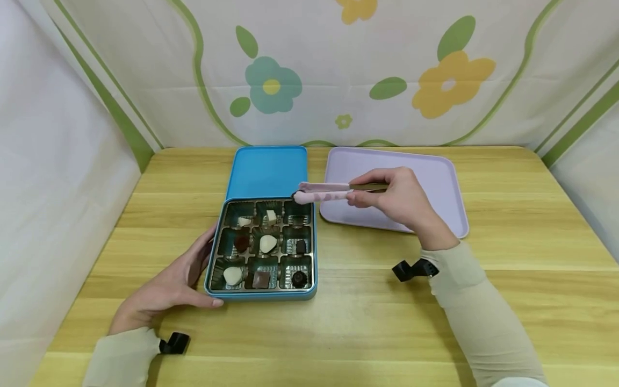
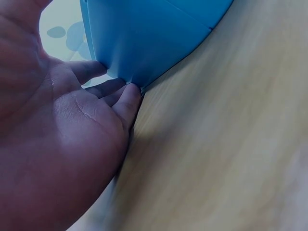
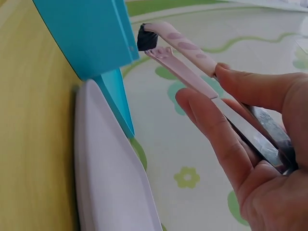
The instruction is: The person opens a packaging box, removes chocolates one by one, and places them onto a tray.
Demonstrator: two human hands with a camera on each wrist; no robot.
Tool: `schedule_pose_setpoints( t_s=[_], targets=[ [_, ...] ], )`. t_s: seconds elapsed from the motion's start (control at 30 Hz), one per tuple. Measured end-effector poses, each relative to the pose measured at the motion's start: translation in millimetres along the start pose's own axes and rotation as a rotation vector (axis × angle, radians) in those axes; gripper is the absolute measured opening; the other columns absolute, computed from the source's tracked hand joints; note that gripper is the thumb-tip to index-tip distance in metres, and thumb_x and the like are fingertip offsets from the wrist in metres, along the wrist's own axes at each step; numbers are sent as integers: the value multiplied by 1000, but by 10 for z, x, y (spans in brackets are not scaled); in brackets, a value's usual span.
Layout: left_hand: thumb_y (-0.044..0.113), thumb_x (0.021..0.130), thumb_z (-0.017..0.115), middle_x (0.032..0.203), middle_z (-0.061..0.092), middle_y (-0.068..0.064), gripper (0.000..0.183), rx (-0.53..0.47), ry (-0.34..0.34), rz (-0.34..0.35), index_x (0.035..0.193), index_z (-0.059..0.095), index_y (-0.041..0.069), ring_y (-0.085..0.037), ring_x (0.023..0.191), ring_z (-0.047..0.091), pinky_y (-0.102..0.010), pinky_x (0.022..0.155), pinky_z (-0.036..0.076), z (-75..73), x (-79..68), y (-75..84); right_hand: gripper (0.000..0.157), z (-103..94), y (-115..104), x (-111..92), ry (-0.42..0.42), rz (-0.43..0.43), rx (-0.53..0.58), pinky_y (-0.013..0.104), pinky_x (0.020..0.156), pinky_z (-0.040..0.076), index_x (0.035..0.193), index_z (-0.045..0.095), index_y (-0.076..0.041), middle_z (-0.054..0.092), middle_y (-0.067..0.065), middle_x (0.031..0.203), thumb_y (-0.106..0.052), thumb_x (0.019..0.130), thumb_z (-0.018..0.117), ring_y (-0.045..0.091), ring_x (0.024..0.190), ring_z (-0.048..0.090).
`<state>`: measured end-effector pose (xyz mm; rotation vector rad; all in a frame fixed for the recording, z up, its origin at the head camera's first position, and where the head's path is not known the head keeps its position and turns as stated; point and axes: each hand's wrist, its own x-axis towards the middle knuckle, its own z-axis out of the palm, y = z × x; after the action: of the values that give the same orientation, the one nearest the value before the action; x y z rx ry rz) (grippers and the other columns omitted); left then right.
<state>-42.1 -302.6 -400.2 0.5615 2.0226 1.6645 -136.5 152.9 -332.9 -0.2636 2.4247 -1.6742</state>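
Observation:
My right hand point(image 1: 403, 201) pinches pink-and-white tongs point(image 1: 333, 196) with metal arms between thumb and fingers. In the right wrist view, a small dark chocolate point(image 3: 147, 38) sits between the tong tips, above the far right corner of a blue tin point(image 1: 263, 296). That tin has a compartmented tray holding several white, brown and dark chocolates, among them a white piece point(image 1: 268, 244) in the middle. My left hand point(image 1: 176, 282) rests against the tin's near left corner, thumb by the front edge; in the left wrist view its fingertips touch the blue side wall.
A blue lid point(image 1: 268, 169) lies at the far side of the tin. To the right is a lilac tray point(image 1: 396, 159), partly beneath my right hand. Both stand on a wooden table point(image 1: 358, 322), with a flower-patterned cloth point(image 1: 329, 64) behind it.

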Motion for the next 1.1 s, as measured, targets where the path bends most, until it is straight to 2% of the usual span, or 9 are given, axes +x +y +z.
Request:
schedule_pose_setpoints(
  t_s=[0.13,0.3,0.53,0.67,0.8,0.87,0.93,1.03,1.1],
  targets=[
    [-10,76,90,182,-3,-16,138,-1,-11,17,175,0,25,16,154,22,-3,118,24,-1,15,-7,31,-126,14,-8,63,29,35,28,83,65,121,79,0,85,4,94,-15,94,86,20,89,83],
    [-9,77,90,182,-5,-16,138,2,-19,15,175,-1,26,18,154,20,-2,118,23,-1,49,-10,35,-297,48,-37,179,85,1,22,84,63,122,79,-4,85,-5,90,-22,93,87,18,89,83],
    [-9,79,88,183,-9,-15,138,7,-20,7,175,-3,27,21,153,17,-2,118,23,-3,17,10,36,-374,210,64,323,51,43,24,76,64,120,77,7,80,-13,81,-13,92,87,5,75,80],
    [-12,79,87,183,-11,-13,137,-4,-23,17,175,-4,26,19,155,15,-2,118,23,5,-41,21,34,-323,323,164,402,41,6,21,68,63,117,78,10,82,1,86,-11,91,87,-1,67,76],
    [-13,79,86,183,-11,-12,138,-13,-23,28,175,-4,26,18,156,14,-2,118,23,14,-87,26,28,-249,395,230,497,43,-188,14,67,57,111,83,2,83,17,95,-18,91,87,-4,69,73],
    [-14,78,86,183,-11,-13,138,-13,-22,35,175,-5,25,17,156,15,-3,118,24,18,-100,26,27,-218,415,248,522,50,-286,15,74,52,110,85,-2,83,19,101,-22,91,87,4,80,75],
    [-14,78,87,182,-11,-14,139,-17,-18,32,175,-4,25,17,156,15,-3,118,24,20,-109,25,28,-195,424,266,533,55,-350,22,82,49,110,85,-5,83,17,103,-25,90,87,18,95,75],
    [-14,78,87,182,-11,-14,139,-18,-11,28,175,-4,26,15,157,15,-3,118,24,24,-115,27,29,-170,412,286,529,60,-356,34,92,48,112,85,-5,83,18,108,-25,91,87,31,110,73],
    [-13,78,87,183,-11,-12,139,-19,-7,18,175,-4,27,16,157,14,-3,118,23,25,-118,32,30,-157,396,296,526,68,-349,40,96,49,113,85,-5,83,18,110,-25,90,87,33,114,72]
  ],
)
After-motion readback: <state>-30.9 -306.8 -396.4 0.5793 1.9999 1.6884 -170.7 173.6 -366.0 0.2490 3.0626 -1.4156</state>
